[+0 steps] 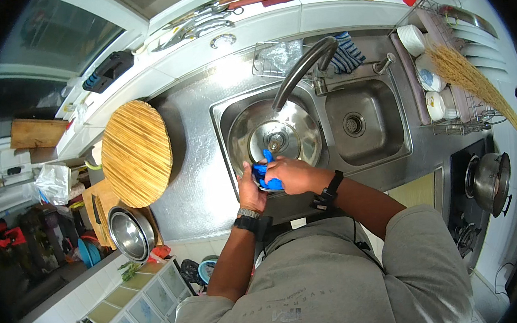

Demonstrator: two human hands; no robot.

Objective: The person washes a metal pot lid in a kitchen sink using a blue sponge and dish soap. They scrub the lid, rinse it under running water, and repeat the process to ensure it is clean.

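A large, shiny round metal lid or pan (238,131) lies in the left basin of the steel double sink, with a knob or fitting at its middle. At its near edge, my left hand (250,189) grips the rim from the left. My right hand (290,175) presses a bunched blue cloth (271,183) against the same near edge. The curved metal faucet (294,67) arches over the basin; no water stream can be made out. Both hands partly hide the rim and the cloth.
A round wooden board (137,153) stands left on the counter, above nested metal bowls (130,233). Right of the left basin is the smaller basin (367,121). A dish rack (420,80) with bowls and plates stands right, a pot (492,184) on the stove, and a striped cloth (348,54) behind the faucet.
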